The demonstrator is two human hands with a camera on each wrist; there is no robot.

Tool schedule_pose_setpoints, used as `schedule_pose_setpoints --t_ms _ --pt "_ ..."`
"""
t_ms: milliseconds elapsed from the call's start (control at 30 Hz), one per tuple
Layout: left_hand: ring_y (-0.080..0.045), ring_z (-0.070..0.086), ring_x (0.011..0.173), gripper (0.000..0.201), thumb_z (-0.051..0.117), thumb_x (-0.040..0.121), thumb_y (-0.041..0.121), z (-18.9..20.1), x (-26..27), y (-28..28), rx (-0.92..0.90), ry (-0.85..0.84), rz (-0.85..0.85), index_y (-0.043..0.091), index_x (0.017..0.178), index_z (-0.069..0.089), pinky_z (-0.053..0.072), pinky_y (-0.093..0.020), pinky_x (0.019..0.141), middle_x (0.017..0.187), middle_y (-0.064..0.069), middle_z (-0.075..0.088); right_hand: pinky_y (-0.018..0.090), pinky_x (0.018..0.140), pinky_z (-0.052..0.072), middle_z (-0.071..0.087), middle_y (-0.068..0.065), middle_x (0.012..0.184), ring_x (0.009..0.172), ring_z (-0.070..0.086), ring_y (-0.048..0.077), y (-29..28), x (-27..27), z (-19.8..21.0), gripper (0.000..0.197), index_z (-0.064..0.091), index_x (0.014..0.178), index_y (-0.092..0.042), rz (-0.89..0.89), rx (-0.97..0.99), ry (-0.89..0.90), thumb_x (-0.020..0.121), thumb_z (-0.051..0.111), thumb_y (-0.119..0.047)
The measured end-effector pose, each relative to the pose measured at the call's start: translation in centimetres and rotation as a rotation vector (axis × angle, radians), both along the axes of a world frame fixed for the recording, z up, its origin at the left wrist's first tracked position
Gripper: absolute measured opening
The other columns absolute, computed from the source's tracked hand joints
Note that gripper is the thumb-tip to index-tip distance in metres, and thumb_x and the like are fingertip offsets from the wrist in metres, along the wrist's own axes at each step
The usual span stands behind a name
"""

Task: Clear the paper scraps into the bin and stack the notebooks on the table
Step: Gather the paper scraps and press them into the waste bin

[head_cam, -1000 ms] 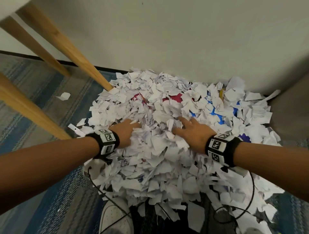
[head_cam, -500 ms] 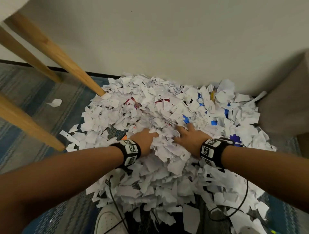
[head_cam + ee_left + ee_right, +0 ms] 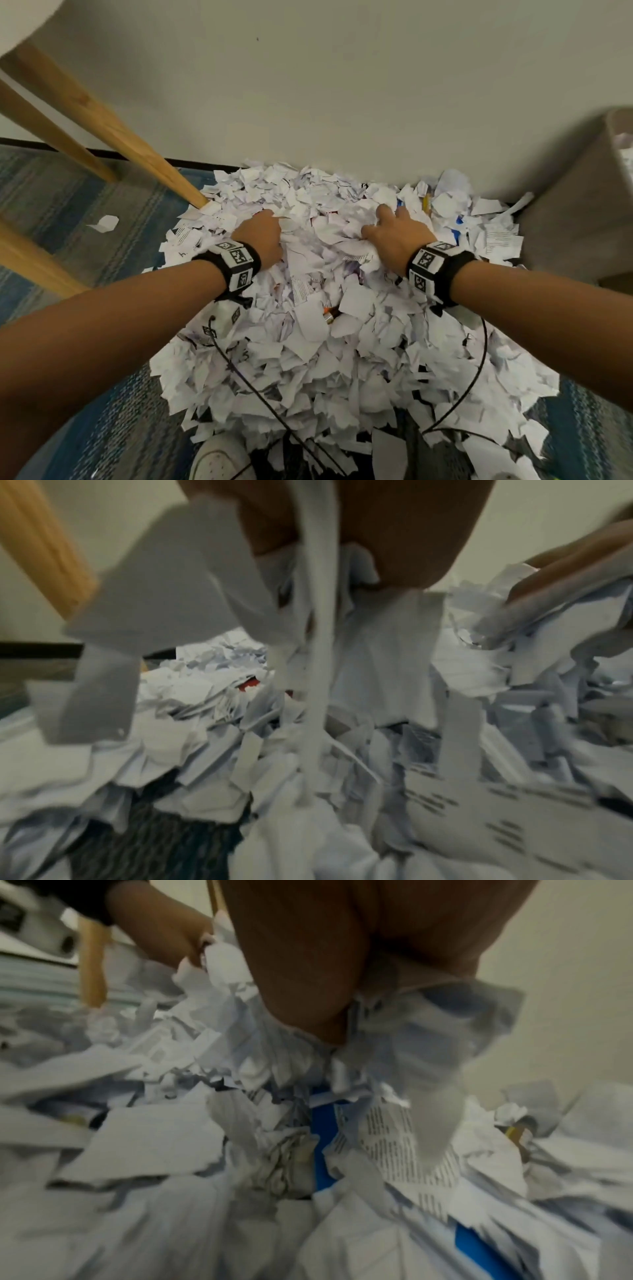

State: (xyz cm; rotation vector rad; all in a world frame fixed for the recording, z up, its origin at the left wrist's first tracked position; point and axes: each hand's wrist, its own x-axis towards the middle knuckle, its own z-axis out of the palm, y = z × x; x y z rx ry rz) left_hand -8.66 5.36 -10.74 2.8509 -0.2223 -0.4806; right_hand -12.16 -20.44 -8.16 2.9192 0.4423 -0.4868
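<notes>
Both hands were deep in the paper scraps [image 3: 318, 342], a big heap on the blue striped carpet [image 3: 85, 212] against the wall [image 3: 342, 85]. My left hand [image 3: 262, 236] had its grip closed on a bunch of scraps; the fingers were buried, only the back of the hand showed from the head view. Left wrist view was blurry, with strips of paper hanging from under the palm [image 3: 394, 534]. My right hand [image 3: 394, 236] also gripped a clump of scraps, fingertips sunk in the heap; right wrist view showed crumpled paper bunched under the palm [image 3: 342, 961], motion-blurred. The bin [image 3: 582, 205] stood at the right edge beside the heap, cut off by the frame, some paper visible inside. Blue patches [image 3: 325, 1137] under the scraps, could not tell what they were. Wooden desk legs [image 3: 113, 126] were at left, the top cut off. A white shoe [image 3: 219, 459] was half covered at the bottom.
</notes>
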Motion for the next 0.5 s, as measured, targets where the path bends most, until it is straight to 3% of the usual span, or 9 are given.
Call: schedule_pose_setpoints --t_ms 100,167,233,333,433,500 --pt "-0.037 0.050 0.118 0.075 0.060 0.086 0.019 -0.3 0.4 -1.2 0.055 0.067 -0.195 0.036 0.148 0.022 0.047 -0.039 0.092 0.139 -0.013 0.035 0.046 0.073 0.057 0.021 0.020 0.145 0.119 0.039 0.043 0.4 -0.1 -1.3 0.062 0.034 0.139 -0.023 0.034 -0.067 0.015 0.084 0.063 -0.013" --pt "-0.039 0.045 0.126 0.098 0.067 0.082 0.018 -1.0 0.4 -2.3 0.042 0.159 -0.231 0.043 0.150 0.001 0.049 -0.038 0.087 0.154 -0.015 0.015 0.047 0.076 0.057 0.005 0.019 0.155 0.125 0.036 0.044 0.8 0.0 -2.5 0.097 0.014 0.148 -0.029 0.032 -0.043 0.101 0.073 0.076 -0.021" --pt "-0.042 0.041 0.130 0.111 0.074 0.074 0.035 -2.1 0.1 -3.4 0.035 0.226 -0.250 0.048 0.146 -0.010 0.050 -0.043 0.092 0.158 -0.014 -0.002 0.048 0.081 0.055 -0.007 0.016 0.158 0.129 0.032 0.045 1.4 0.0 -3.3 0.121 -0.005 0.149 -0.038 0.026 0.016 0.159 0.065 0.082 -0.041" --pt "-0.047 0.038 0.128 0.113 0.069 0.063 0.067 -3.8 -0.3 -4.4 0.135 0.213 -0.259 0.048 0.146 -0.006 0.042 -0.052 0.101 0.158 -0.009 -0.008 0.053 0.087 0.053 -0.015 0.015 0.159 0.134 0.026 0.050 2.4 0.1 -4.2 0.138 -0.020 0.145 -0.045 0.000 0.087 0.165 0.053 0.081 -0.064" --pt "-0.043 0.044 0.120 0.094 0.069 0.071 0.057 -4.6 -0.6 -5.0 0.192 0.125 -0.223 0.044 0.144 0.011 0.048 -0.050 0.093 0.153 -0.009 0.010 0.056 0.087 0.052 -0.015 0.013 0.160 0.135 0.021 0.049 2.9 0.3 -5.1 0.138 -0.017 0.146 -0.045 -0.016 0.072 0.145 0.049 0.077 -0.074" --pt "-0.040 0.050 0.112 0.079 0.069 0.075 0.047 -4.4 -0.6 -5.0 0.175 0.105 -0.228 0.040 0.140 0.024 0.050 -0.046 0.087 0.143 -0.009 0.025 0.055 0.084 0.052 -0.010 0.012 0.160 0.134 0.021 0.049 3.3 0.5 -5.6 0.127 -0.001 0.147 -0.044 -0.032 0.057 0.134 0.050 0.075 -0.073"
